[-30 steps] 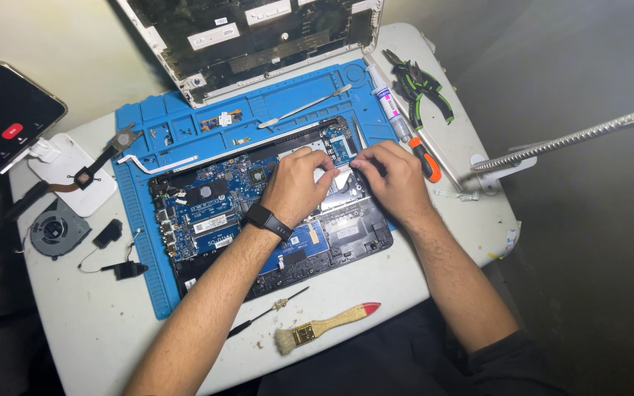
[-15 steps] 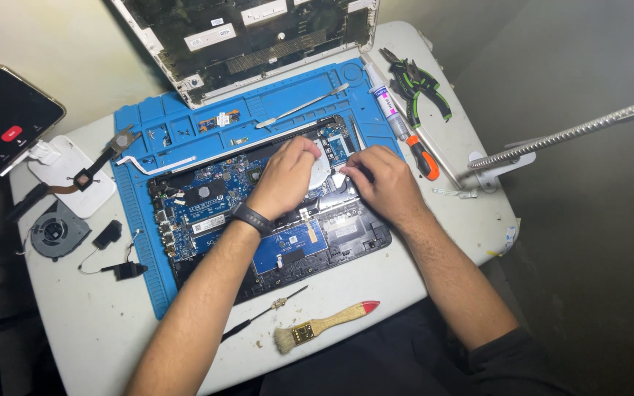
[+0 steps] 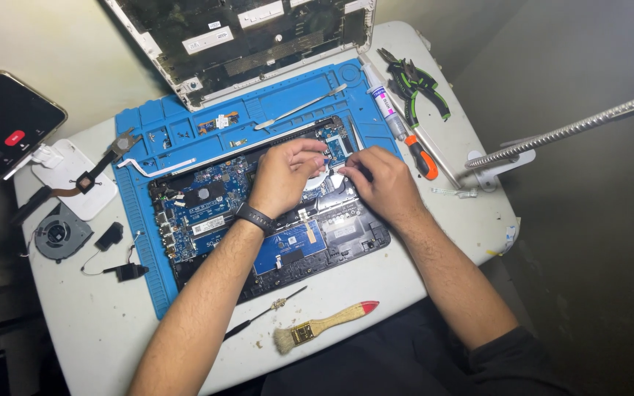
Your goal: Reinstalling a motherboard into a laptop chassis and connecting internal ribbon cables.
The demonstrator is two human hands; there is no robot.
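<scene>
Touching fingers [image 3: 315, 152]: blue laptop motherboard [image 3: 210, 202].

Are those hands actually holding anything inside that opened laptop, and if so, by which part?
It cannot be told. Both the left hand and right hand have fingertips pressed down on the laptop's circuit board, near its upper right corner, hiding whatever small part may be pinched.

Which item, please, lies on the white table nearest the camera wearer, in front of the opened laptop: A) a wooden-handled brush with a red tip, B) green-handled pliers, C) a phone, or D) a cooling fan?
A: the wooden-handled brush lies on the white table's near edge, just below the opened laptop base.
</scene>
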